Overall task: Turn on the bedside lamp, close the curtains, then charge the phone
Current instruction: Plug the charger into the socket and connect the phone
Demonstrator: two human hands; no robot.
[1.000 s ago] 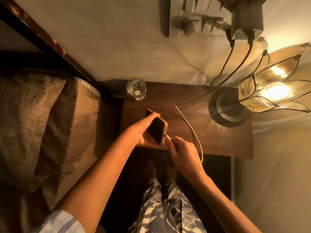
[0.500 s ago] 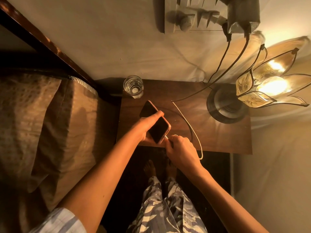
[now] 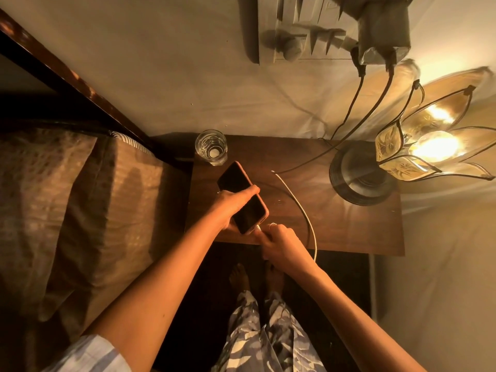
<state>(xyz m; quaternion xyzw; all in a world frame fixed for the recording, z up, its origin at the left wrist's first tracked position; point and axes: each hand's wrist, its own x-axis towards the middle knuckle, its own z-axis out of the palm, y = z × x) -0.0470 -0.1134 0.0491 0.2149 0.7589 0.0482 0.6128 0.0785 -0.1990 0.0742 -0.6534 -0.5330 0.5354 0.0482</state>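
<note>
on table (image 3: 335, 226): dark wood grain, flat top
phone (image 3: 243, 198): slim black slab, left hand (image 3: 230, 208) gripping
cable (image 3: 300, 208): white cord, plug pinched in right hand (image 3: 279, 242)
lamp (image 3: 418, 149): lit glass petals

the left hand (image 3: 233, 204) wraps the phone (image 3: 243, 197), covering the middle of its far edge. beside the phone's near end, the right hand (image 3: 281, 241) hides the cable (image 3: 298, 208) plug, so whether it sits fully in the port cannot be told. the lamp (image 3: 418, 151) shade runs off the right edge, and the wall adapter (image 3: 381, 30) above the lamp is cut by the top edge.
</note>
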